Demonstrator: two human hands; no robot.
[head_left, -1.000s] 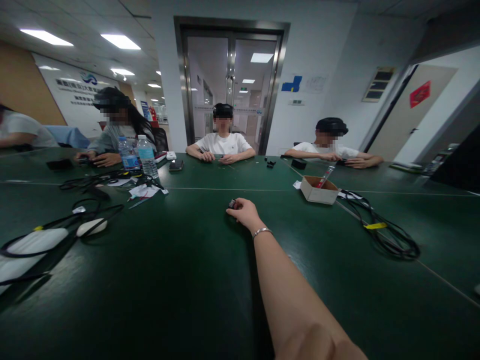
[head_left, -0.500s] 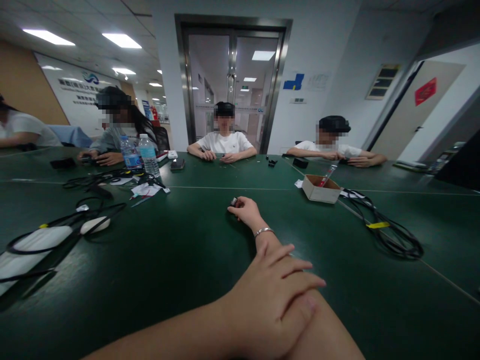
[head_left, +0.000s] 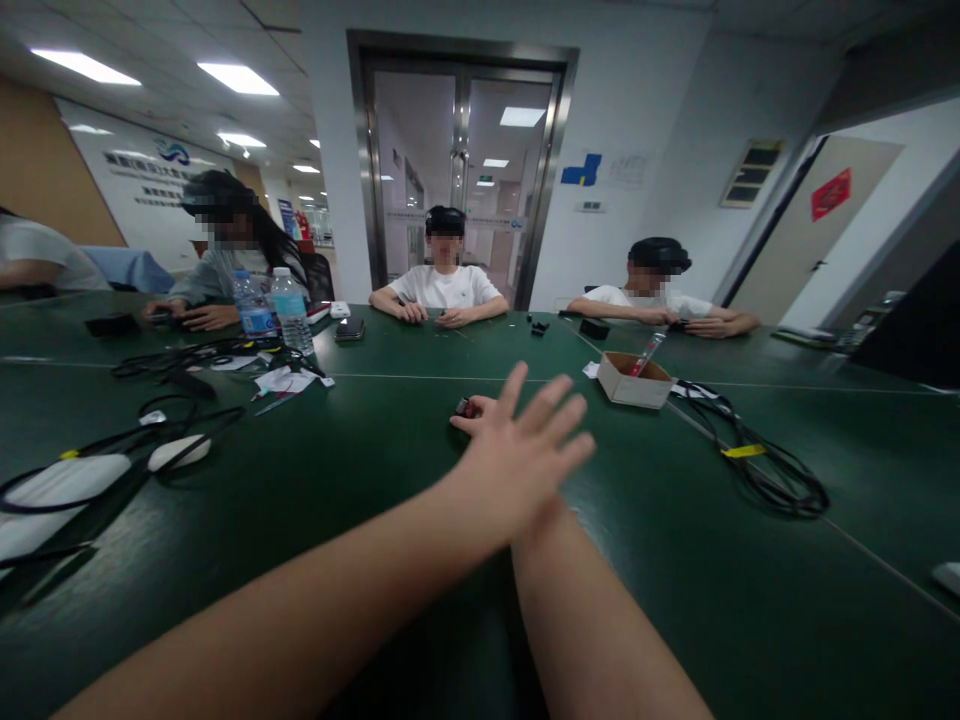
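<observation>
My left hand (head_left: 517, 450) reaches across from the left with its fingers spread, palm down. It lies over the wrist and back of my right hand (head_left: 480, 412), hiding most of it. Whether the two hands touch I cannot tell. The thumb and fingertips of my right hand hold a small dark object (head_left: 465, 408) with a silvery part and a hint of red. It is too small to name, and it sits low over or on the green table (head_left: 337, 480).
Right of my hands stand a small open cardboard box (head_left: 634, 392) and a coiled black cable (head_left: 787, 480). Cables, papers (head_left: 285, 380), water bottles (head_left: 289, 310) and a white mouse (head_left: 180, 453) lie to the left. Several people sit around the table, one opposite (head_left: 448, 290).
My left hand has slid forward from my right forearm to over the right wrist, covering the silver bracelet. Its fingers are spread wider. My right hand still holds the small object.
</observation>
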